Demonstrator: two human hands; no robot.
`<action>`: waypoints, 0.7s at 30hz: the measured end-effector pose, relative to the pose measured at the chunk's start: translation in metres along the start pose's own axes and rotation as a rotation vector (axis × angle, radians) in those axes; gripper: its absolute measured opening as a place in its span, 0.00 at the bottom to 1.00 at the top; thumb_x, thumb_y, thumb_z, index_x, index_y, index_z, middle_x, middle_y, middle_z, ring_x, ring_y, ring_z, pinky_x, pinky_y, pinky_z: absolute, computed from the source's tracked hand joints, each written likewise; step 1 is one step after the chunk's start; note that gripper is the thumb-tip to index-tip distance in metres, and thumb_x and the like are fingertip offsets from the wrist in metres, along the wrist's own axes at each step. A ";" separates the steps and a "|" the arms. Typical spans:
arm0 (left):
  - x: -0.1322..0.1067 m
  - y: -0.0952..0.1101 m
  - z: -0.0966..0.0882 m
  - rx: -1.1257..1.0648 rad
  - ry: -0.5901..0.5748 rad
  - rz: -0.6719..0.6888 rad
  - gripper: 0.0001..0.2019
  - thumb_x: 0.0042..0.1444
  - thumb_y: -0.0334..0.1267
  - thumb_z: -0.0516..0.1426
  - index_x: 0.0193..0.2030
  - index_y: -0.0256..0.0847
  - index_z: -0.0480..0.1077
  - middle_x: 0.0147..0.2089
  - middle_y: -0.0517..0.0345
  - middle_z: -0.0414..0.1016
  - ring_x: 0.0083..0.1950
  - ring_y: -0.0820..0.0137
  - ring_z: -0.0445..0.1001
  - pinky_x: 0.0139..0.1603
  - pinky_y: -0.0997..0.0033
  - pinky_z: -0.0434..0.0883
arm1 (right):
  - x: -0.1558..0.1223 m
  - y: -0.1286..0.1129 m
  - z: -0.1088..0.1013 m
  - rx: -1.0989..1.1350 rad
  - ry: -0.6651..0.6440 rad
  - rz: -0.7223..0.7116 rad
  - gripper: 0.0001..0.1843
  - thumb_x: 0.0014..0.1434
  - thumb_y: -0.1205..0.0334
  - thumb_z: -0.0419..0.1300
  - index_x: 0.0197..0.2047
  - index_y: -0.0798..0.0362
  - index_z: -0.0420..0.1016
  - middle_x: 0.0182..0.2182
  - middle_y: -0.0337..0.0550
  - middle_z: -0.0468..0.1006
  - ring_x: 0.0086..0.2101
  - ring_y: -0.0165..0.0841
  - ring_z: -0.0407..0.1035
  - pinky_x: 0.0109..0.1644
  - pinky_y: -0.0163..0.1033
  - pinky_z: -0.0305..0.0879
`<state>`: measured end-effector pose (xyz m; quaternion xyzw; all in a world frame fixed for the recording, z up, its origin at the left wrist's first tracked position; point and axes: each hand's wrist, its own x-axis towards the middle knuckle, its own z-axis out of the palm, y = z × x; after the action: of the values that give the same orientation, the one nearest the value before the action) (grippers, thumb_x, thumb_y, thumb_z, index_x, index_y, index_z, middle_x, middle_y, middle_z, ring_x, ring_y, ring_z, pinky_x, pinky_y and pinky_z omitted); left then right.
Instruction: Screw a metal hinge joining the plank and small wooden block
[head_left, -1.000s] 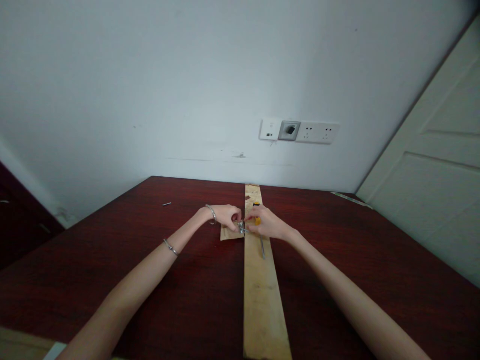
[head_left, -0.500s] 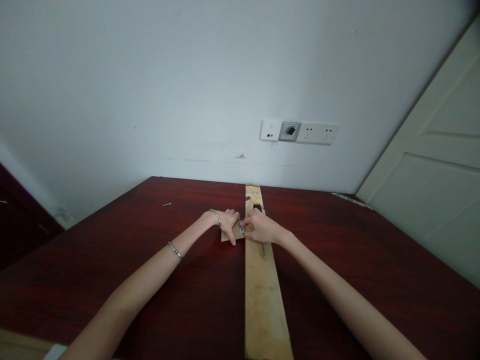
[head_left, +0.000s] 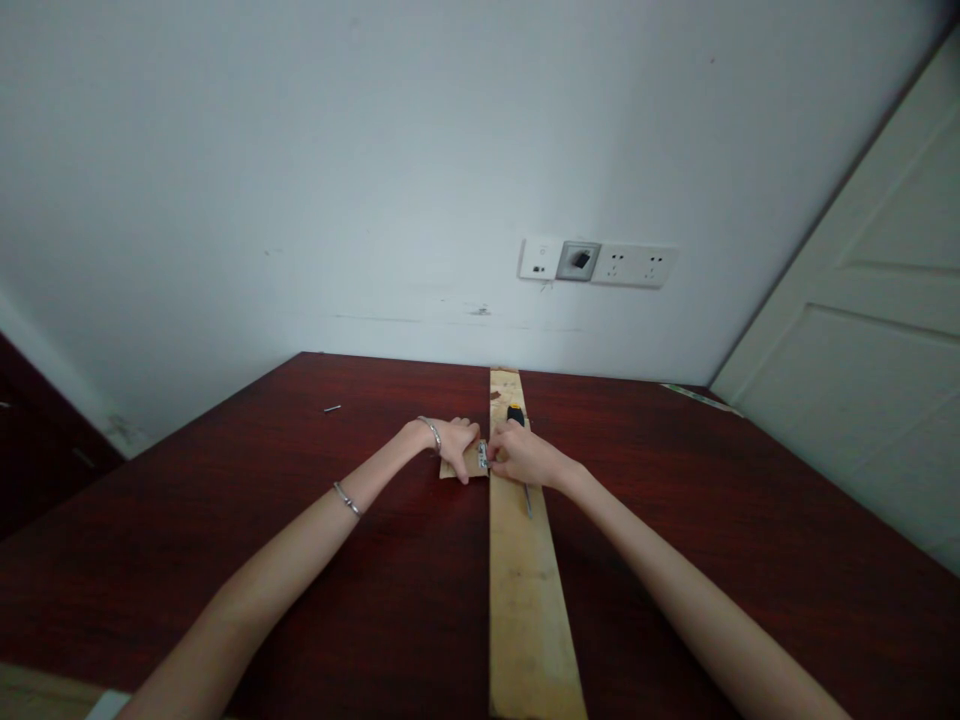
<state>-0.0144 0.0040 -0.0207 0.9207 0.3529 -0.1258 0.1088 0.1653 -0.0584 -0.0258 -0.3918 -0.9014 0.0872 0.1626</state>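
Beyond the left hand [head_left: 454, 446] and the right hand [head_left: 525, 456], one pale wall [head_left: 375, 180] is met by one dark red table [head_left: 360, 600]; one white panelled door [head_left: 877, 310] is seen far right. One long board [head_left: 531, 600] is laid beneath the right hand. Three wall plates [head_left: 635, 265] are mounted in a row, ahead and right; any print is too small to be read. One small board [head_left: 475, 469] is pressed by the left hand, fingers spread, beside the long board. One screwdriver [head_left: 515, 414] is partly covered by the right hand. Two bracelets [head_left: 347, 499] are worn on the left arm. Between the hands, one metal fitting [head_left: 482, 455] is set at the small board's right end, just beside the right fingertips, drawn together; whether anything is pinched cannot be told. One metal pin [head_left: 332, 408] is seen well left of the left hand.
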 end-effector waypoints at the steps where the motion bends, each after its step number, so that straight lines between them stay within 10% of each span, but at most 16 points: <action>1: 0.000 0.000 0.000 0.003 -0.001 0.001 0.35 0.29 0.53 0.67 0.44 0.37 0.64 0.50 0.42 0.67 0.49 0.52 0.66 0.46 0.64 0.64 | 0.000 -0.001 0.000 0.002 -0.001 0.000 0.06 0.48 0.70 0.58 0.29 0.54 0.76 0.32 0.45 0.73 0.40 0.37 0.64 0.45 0.37 0.60; 21: -0.002 0.000 -0.006 0.076 -0.018 0.049 0.37 0.34 0.53 0.64 0.51 0.34 0.63 0.51 0.43 0.65 0.50 0.56 0.65 0.48 0.67 0.65 | -0.002 0.007 -0.010 0.297 -0.015 0.070 0.05 0.49 0.67 0.59 0.31 0.57 0.76 0.26 0.40 0.75 0.27 0.28 0.67 0.32 0.32 0.61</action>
<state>-0.0155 0.0043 -0.0147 0.9315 0.3242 -0.1445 0.0801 0.1748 -0.0545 -0.0186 -0.3938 -0.8656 0.2282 0.2087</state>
